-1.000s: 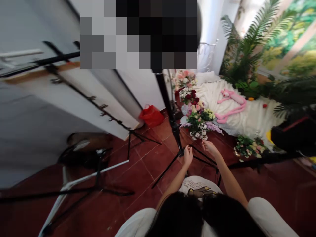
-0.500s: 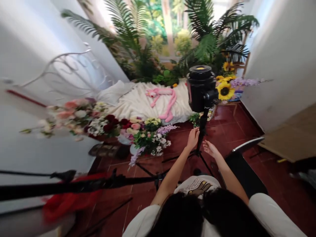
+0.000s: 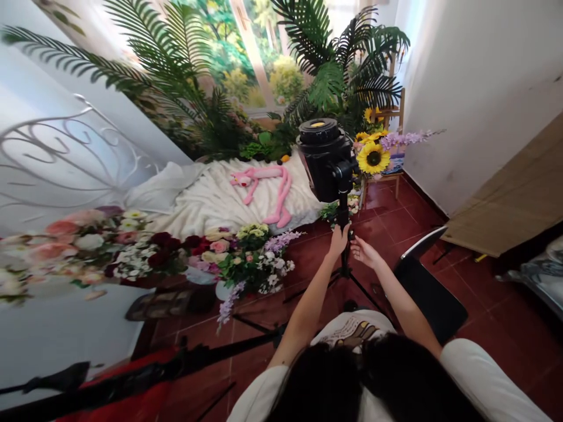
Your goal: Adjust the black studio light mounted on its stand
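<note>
Red tiled floor (image 3: 387, 221) runs between pale walls in a corner dressed with flowers and greenery. Before the person, the left hand (image 3: 338, 241) grips the upright pole of a black light stand (image 3: 343, 205), which stands on that floor. Just beside it, the right hand (image 3: 364, 253) has loosely curled fingers; whether they touch the stand cannot be told. Above both hands, a black studio light (image 3: 320, 161) sits on the stand, its round, yellow-centred end facing up. Near the right forearm is a chair with a black seat (image 3: 433, 302). Sunflowers (image 3: 373, 158) and a purple flower spray (image 3: 407, 138) show just right of the light. To the left lie mixed flower bouquets (image 3: 246, 261), with a black pole (image 3: 127, 381) below them. Farther off, a pink panther plush (image 3: 284, 190) rests on a cream blanket (image 3: 202, 187) beside a curled metal headboard (image 3: 81, 120). Palm fronds (image 3: 328, 88) frame a garden window scene (image 3: 246, 53) behind.
</note>
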A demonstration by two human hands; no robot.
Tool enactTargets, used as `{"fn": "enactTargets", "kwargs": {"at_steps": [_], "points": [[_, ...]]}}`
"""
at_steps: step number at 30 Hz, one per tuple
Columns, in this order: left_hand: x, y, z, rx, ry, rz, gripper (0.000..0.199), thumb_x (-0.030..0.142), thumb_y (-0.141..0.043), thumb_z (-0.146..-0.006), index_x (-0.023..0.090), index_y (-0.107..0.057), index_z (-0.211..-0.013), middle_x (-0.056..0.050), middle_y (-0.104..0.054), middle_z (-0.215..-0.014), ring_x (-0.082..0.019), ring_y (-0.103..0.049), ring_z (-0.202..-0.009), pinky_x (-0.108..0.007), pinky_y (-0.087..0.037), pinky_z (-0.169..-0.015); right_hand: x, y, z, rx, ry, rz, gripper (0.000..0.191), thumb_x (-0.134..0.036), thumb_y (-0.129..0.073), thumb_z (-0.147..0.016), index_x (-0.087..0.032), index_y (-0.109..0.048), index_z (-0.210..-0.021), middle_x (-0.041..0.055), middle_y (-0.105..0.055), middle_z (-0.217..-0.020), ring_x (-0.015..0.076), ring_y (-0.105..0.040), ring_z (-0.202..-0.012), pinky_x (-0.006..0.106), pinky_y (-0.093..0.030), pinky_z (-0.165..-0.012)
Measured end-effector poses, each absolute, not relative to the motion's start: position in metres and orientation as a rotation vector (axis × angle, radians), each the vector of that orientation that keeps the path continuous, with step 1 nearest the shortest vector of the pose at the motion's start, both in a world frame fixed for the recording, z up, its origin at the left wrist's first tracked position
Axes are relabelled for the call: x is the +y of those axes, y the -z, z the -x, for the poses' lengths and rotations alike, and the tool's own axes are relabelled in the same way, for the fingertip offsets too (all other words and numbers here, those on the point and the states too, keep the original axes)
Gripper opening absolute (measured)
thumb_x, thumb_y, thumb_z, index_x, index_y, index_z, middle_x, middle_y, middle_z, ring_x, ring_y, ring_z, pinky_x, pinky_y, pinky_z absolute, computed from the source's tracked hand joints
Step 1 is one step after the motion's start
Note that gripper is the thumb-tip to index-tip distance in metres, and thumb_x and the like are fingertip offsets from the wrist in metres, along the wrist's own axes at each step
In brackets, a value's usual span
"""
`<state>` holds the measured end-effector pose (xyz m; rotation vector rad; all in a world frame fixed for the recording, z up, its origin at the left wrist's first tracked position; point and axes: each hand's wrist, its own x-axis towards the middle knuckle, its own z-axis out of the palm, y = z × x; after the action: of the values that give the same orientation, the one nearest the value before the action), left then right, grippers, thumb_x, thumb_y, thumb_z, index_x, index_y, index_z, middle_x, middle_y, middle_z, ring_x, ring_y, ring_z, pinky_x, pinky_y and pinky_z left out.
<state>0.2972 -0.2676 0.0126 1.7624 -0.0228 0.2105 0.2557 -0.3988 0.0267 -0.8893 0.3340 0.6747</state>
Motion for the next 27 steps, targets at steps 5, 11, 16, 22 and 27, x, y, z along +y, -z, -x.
{"fn": "enactTargets", "kwargs": {"at_steps": [5,11,16,22,27], "points": [[-0.266,-0.016,-0.295,-0.040,-0.188,-1.742,0.032,0.045,-0.043,-0.090,0.015,-0.052,-0.098,-0.007,-0.060,-0.093,-0.016,-0.058,-0.091,-0.030,-0.045,-0.087,-0.387,-0.031,-0.266,0.333,-0.657,0.873,0.022,-0.034,-0.056,-0.088,-0.016,-0.055,-0.075,-0.0020,-0.063,-0.062,0.0055,-0.054,-0.048,0.017,-0.043,-0.050],[-0.263,-0.013,-0.293,-0.060,-0.180,-1.769,0.033,0.045,-0.039,-0.092,0.015,-0.051,-0.098,-0.006,-0.058,-0.092,-0.015,-0.057,-0.087,-0.030,-0.045,-0.086,-0.379,-0.022,-0.266,0.223,-0.693,0.736,0.039,-0.041,-0.066,-0.076,-0.021,-0.037,-0.060,-0.0094,-0.038,-0.047,0.0048,-0.036,-0.041,0.017,-0.032,-0.042],[-0.261,-0.010,-0.297,-0.072,-0.188,-1.784,0.032,0.044,-0.041,-0.091,0.015,-0.053,-0.098,-0.007,-0.060,-0.093,-0.017,-0.058,-0.091,-0.031,-0.044,-0.089,-0.380,-0.019,-0.269,0.061,-0.507,1.111,0.046,-0.046,-0.063,-0.073,-0.023,-0.025,-0.060,-0.0110,-0.023,-0.048,0.0060,-0.019,-0.042,0.020,-0.020,-0.042],[-0.262,-0.010,-0.299,-0.037,-0.201,-1.807,0.030,0.043,-0.044,-0.090,0.015,-0.055,-0.092,-0.007,-0.060,-0.090,-0.017,-0.059,-0.088,-0.032,-0.045,-0.087,-0.404,-0.031,-0.279,-0.416,-0.026,1.953,0.028,-0.022,-0.057,-0.067,-0.021,-0.030,-0.060,-0.0082,-0.031,-0.055,0.0076,-0.029,-0.052,0.022,-0.021,-0.052],[-0.263,-0.010,-0.298,-0.059,-0.219,-1.792,0.031,0.044,-0.044,-0.090,0.015,-0.055,-0.093,-0.009,-0.061,-0.091,-0.018,-0.058,-0.092,-0.033,-0.044,-0.089,-0.415,-0.042,-0.274,-0.505,-0.008,2.131,0.021,-0.025,-0.056,-0.070,-0.021,-0.035,-0.066,-0.0069,-0.039,-0.058,0.0096,-0.036,-0.054,0.023,-0.028,-0.054]]}}
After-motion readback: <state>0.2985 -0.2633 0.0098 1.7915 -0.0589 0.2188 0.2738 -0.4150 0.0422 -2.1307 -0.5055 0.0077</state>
